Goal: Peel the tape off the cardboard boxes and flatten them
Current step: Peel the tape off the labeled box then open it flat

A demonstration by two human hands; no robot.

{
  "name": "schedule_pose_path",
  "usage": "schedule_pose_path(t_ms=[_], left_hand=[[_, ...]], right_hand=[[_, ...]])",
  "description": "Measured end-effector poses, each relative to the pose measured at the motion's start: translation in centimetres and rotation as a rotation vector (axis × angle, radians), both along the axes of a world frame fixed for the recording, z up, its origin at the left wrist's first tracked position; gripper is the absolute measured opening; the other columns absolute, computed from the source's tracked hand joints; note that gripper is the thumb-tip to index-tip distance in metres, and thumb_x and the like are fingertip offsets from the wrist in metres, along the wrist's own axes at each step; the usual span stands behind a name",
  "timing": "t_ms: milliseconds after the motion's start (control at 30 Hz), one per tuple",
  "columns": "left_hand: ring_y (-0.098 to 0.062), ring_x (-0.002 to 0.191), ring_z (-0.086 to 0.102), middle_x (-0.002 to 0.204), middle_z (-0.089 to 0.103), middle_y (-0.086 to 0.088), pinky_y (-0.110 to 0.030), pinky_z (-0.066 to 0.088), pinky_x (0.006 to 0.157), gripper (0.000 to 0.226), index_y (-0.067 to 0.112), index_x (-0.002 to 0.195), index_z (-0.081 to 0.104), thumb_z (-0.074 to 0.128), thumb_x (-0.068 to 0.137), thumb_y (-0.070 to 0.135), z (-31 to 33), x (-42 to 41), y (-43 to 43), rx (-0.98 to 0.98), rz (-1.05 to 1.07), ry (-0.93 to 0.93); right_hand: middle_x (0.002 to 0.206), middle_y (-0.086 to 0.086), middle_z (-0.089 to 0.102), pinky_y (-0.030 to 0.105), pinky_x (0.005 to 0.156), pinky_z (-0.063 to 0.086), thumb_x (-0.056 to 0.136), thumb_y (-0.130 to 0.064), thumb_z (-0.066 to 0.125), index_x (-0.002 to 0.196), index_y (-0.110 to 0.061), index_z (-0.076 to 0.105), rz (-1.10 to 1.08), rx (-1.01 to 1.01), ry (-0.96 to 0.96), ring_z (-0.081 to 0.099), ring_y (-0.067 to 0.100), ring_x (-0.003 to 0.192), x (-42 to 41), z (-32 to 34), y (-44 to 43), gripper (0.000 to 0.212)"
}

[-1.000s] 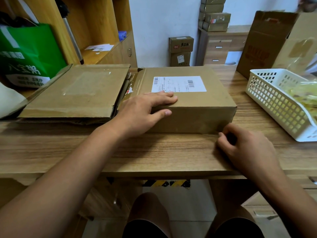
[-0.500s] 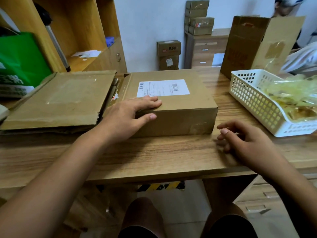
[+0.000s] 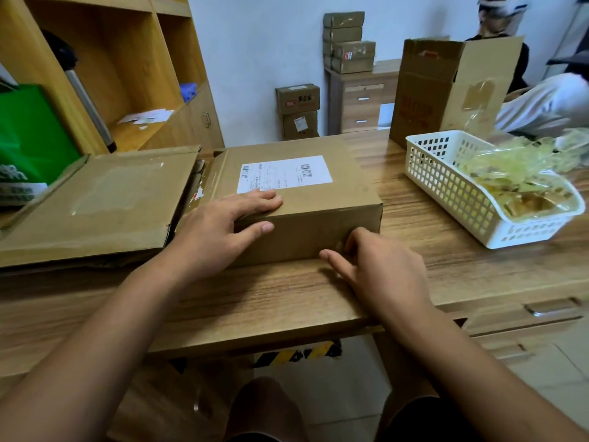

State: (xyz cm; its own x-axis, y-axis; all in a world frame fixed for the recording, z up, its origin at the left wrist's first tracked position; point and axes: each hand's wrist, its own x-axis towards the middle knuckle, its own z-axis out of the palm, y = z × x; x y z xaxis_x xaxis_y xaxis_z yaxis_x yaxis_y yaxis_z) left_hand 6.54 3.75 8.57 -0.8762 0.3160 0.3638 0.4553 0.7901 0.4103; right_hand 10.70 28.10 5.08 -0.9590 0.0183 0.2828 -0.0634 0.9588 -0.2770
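Wood-grain laminate worktop (image 3: 255,295), pale brown and smooth, with a drawer front at its right end. Room has a white wall and a pale tiled floor (image 3: 541,371).

The closed cardboard box (image 3: 318,237) sits on the worktop under both hands. It is a low rectangle of matte brown card, with a white printed shipping label (image 3: 283,172) on top just beyond the left fingertips.

Left hand (image 3: 216,231): grip apart. The fingers lie flat on the box top at the near edge, and the thumb is straight against the front face.

Right hand (image 3: 379,266): against the front face near the lower right corner. The index finger lies out along the worktop and the other fingers are curled at the card. Cannot tell whether this grip pinches anything, because the fingertips are hidden.

Left of the left hand is a flattened cardboard box (image 3: 105,199), touching or just beside the closed one, with a shiny clear-tape patch on its face. Beyond that are a green bag (image 3: 28,135) and an open wooden shelf unit (image 3: 127,59) with papers on it.

Right of the right hand, well apart, is a white plastic lattice basket (image 3: 446,183) heaped with crumpled yellowish clear tape (image 3: 516,164). Behind the basket stands a tall open carton (image 3: 424,90).

Against the far wall are two small boxes (image 3: 298,110) stacked on the floor and a wooden drawer cabinet (image 3: 360,103) with more boxes on top. Another person's white sleeve (image 3: 548,103) shows at far right.
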Motion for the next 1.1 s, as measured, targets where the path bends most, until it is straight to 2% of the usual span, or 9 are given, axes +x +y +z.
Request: schedule_pose_path(t_ms=[100, 200, 367, 467, 600, 700, 800, 933, 1100], left_hand=[[0.017, 0.135, 0.033, 0.138, 0.048, 0.040, -0.030, 0.038, 0.109, 0.043, 0.057, 0.130, 0.056, 0.067, 0.094, 0.038, 0.0, 0.0, -0.1, 0.003, -0.006, 0.001], [0.018, 0.136, 0.033, 0.138, 0.048, 0.041, -0.033, 0.039, 0.111, 0.043, 0.059, 0.129, 0.055, 0.066, 0.094, 0.038, 0.0, -0.2, -0.3, 0.000, -0.020, -0.004], [0.017, 0.137, 0.033, 0.139, 0.046, 0.043, -0.042, 0.039, 0.114, 0.043, 0.062, 0.131, 0.052, 0.061, 0.091, 0.047, 0.1, -0.3, -0.5, 0.006, -0.041, -0.028], [0.014, 0.138, 0.035, 0.139, 0.049, 0.040, -0.044, 0.038, 0.116, 0.043, 0.059, 0.131, 0.055, 0.061, 0.089, 0.050, 0.0, -0.2, -0.3, 0.032, -0.041, -0.027], [0.010, 0.140, 0.036, 0.141, 0.047, 0.040, -0.048, 0.037, 0.116, 0.051, 0.060, 0.134, 0.052, 0.051, 0.083, 0.063, 0.2, 0.0, -0.3, 0.019, -0.035, -0.031], [0.010, 0.140, 0.036, 0.141, 0.047, 0.039, -0.048, 0.037, 0.117, 0.050, 0.059, 0.134, 0.053, 0.053, 0.083, 0.061, 0.2, 0.1, -0.2, 0.023, -0.043, -0.041], [0.012, 0.140, 0.034, 0.141, 0.046, 0.041, -0.045, 0.037, 0.116, 0.051, 0.061, 0.133, 0.052, 0.051, 0.082, 0.064, 0.3, 0.2, -0.2, 0.020, -0.037, -0.045], [0.015, 0.139, 0.033, 0.140, 0.046, 0.042, -0.042, 0.038, 0.115, 0.049, 0.062, 0.131, 0.052, 0.050, 0.082, 0.063, 0.3, 0.2, -0.2, 0.011, -0.046, -0.035], [0.010, 0.140, 0.035, 0.140, 0.047, 0.040, -0.046, 0.036, 0.117, 0.046, 0.058, 0.134, 0.054, 0.058, 0.088, 0.051, 0.2, -0.1, -0.6, 0.021, -0.078, -0.043]], right_hand=[[0.085, -0.009, 0.064, 0.032, 0.062, 0.034, 0.100, -0.055, 0.044, 0.097, -0.028, 0.059, 0.003, -0.020, 0.038, 0.063, 0.019, 0.085, -0.3, -0.2, 0.7, 0.032], [0.086, -0.013, 0.067, 0.030, 0.061, 0.034, 0.100, -0.052, 0.048, 0.102, -0.032, 0.064, 0.046, -0.083, 0.069, 0.062, 0.016, 0.083, 0.0, -0.3, 2.2, 0.025], [0.075, -0.007, 0.065, 0.035, 0.065, 0.046, 0.095, -0.040, 0.058, 0.089, -0.022, 0.058, -0.075, -0.253, 0.166, 0.064, 0.028, 0.078, -0.4, -0.9, 6.5, 0.019], [0.069, -0.012, 0.061, 0.037, 0.068, 0.049, 0.092, -0.046, 0.059, 0.084, -0.023, 0.059, -0.096, -0.385, 0.155, 0.064, 0.026, 0.075, -0.3, -0.2, 8.6, 0.024], [0.068, -0.014, 0.060, 0.030, 0.062, 0.041, 0.082, -0.076, 0.043, 0.086, -0.029, 0.057, -0.002, -0.281, 0.066, 0.060, 0.014, 0.070, 1.1, 0.0, 6.0, 0.049], [0.075, -0.013, 0.061, 0.028, 0.059, 0.036, 0.080, -0.085, 0.036, 0.093, -0.031, 0.056, 0.032, -0.110, -0.004, 0.054, 0.012, 0.071, 1.0, -0.1, 3.2, 0.059], [0.079, -0.010, 0.064, 0.030, 0.061, 0.041, 0.090, -0.077, 0.040, 0.097, -0.030, 0.057, 0.069, -0.047, 0.014, 0.058, 0.014, 0.074, 0.3, -0.2, 1.1, 0.050], [0.085, -0.008, 0.069, 0.031, 0.063, 0.037, 0.101, -0.051, 0.046, 0.102, -0.030, 0.063, 0.072, -0.090, 0.046, 0.065, 0.019, 0.085, -0.1, -0.5, 1.1, 0.027], [0.087, -0.009, 0.072, 0.031, 0.064, 0.043, 0.099, -0.049, 0.052, 0.102, -0.030, 0.065, 0.069, -0.096, 0.100, 0.067, 0.019, 0.084, 0.6, -0.8, 4.2, 0.023]])
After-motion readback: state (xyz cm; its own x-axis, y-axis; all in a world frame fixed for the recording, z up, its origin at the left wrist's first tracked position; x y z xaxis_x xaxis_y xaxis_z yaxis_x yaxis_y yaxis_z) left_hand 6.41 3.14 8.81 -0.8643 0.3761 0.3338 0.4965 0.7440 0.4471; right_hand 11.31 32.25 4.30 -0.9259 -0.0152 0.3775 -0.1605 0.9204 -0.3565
